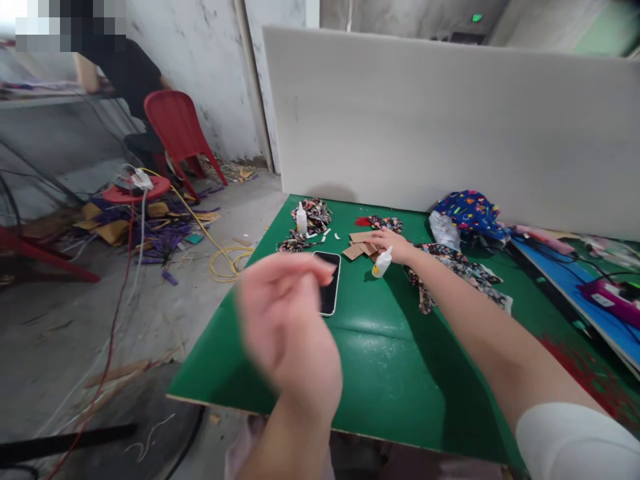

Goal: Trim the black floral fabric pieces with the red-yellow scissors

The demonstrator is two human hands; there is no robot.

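My left hand (295, 327) is raised close to the camera, smeared by motion. Its fingers curl toward the thumb; whatever may be inside cannot be made out. Over the green table (370, 373), my right hand (387, 243) reaches forward with fingertips on several brown cardboard pieces (356, 251). A small white glue bottle (381, 264) with a yellow mark leans tilted against that palm and appears held there. Behind my left hand lies a dark-screened phone (329, 293), partly covered. Beneath my right forearm spreads floral fabric (465, 270).
Another white bottle (301, 219) stands beside dark floral fabric (317, 212) and small white scraps. A blue patterned cloth bundle (470, 215) and blue board (590, 293) are to the right. A white panel (440, 127) borders the back. A person sits near a red chair (180, 123).
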